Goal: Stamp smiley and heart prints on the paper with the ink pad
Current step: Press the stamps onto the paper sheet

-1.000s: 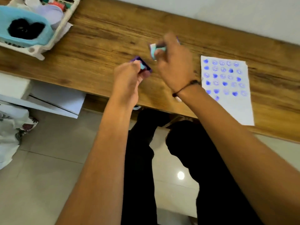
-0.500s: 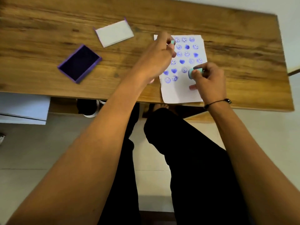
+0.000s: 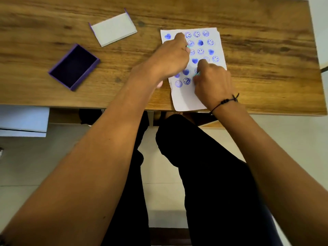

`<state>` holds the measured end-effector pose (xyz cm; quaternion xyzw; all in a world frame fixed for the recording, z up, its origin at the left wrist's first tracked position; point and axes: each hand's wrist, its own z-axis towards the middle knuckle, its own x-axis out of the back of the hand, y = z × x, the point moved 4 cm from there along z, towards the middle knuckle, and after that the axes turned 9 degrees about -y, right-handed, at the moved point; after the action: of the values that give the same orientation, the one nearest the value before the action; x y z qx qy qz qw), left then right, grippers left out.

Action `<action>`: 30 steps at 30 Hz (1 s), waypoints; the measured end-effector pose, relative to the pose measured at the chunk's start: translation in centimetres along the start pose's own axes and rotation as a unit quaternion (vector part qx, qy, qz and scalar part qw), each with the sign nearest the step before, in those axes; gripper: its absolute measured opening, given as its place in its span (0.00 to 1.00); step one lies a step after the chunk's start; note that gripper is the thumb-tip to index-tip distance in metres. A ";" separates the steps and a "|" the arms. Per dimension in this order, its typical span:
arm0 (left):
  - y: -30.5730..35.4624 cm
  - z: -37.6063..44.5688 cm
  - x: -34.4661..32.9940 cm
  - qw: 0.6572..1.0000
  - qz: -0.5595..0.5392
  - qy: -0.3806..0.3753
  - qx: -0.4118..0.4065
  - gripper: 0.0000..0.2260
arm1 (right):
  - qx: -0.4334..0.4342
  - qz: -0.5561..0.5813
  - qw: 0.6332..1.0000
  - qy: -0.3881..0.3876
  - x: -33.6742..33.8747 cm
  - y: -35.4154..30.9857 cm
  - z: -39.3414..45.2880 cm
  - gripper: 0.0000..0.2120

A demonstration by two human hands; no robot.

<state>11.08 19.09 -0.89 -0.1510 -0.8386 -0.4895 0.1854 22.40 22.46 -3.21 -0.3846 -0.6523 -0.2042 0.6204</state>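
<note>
- No brand, label or readable writing showed anywhere; the only marks were blue-purple smiley faces and hearts on the paper [image 3: 188,98].
- The ink pad [image 3: 73,66], an open purple tray with a dark purple pad filling it, sat on the wooden table [image 3: 266,50] well left of the paper.
- Its lid [image 3: 113,29], pale grey with purple edges, lay just beyond the tray, apart from it.
- The single paper sheet lay near the table's front edge, its lower edge at the rim.
- About a dozen smileys and roughly seven hearts could be counted in rows; the hands hid others, so no exact count was possible.
- The left hand [image 3: 170,57] was curled over the sheet's upper left part, fingers clenched around a small teal stamp [image 3: 187,47], of which only a sliver showed.
- The right hand [image 3: 211,80] pressed down on the sheet's lower right part, fingers closed on a second teal stamp [image 3: 197,74], almost wholly hidden.
- A thin black bracelet [image 3: 224,102] circled the right wrist.
- Black-trousered legs [image 3: 204,166] showed under the table.
</note>
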 end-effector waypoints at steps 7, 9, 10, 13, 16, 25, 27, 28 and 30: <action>0.2 -0.2 0.2 1.000 -0.001 0.006 0.010 0.13 | 0.065 -0.109 0.989 -0.077 0.7 -0.9 0.7 0.16; 0.1 -0.1 0.3 1.000 -0.005 0.005 0.013 0.14 | 0.072 -0.117 0.986 -0.093 0.8 -1.0 0.7 0.18; 0.1 0.0 0.2 1.000 -0.009 0.005 0.013 0.13 | 0.073 -0.119 0.985 -0.099 0.8 -0.9 0.7 0.19; 0.2 0.0 0.2 1.000 -0.006 0.007 0.013 0.13 | 0.073 -0.125 0.984 -0.109 0.9 -0.8 0.7 0.19; 0.0 0.0 0.1 1.000 -0.003 0.009 0.009 0.13 | 0.074 -0.130 0.983 -0.110 0.6 -0.8 0.7 0.19; -0.3 0.4 0.0 1.000 -0.015 -0.007 0.013 0.13 | 0.053 -0.099 0.987 -0.111 1.3 -0.2 0.8 0.13; -0.3 0.4 0.0 1.000 -0.017 -0.014 0.016 0.12 | 0.007 0.036 0.996 -0.086 2.3 1.0 0.9 0.11; -0.2 0.3 0.0 1.000 -0.016 -0.017 0.016 0.11 | -0.022 0.124 0.990 -0.068 2.7 1.8 0.9 0.08; -0.1 0.1 0.0 0.999 -0.021 -0.023 0.013 0.10 | -0.074 0.274 0.958 -0.042 3.2 3.0 0.7 0.04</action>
<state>11.00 19.14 -1.07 -0.1419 -0.8521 -0.4787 0.1573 24.42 25.65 -0.83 -0.6017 -0.5300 -0.0577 0.5947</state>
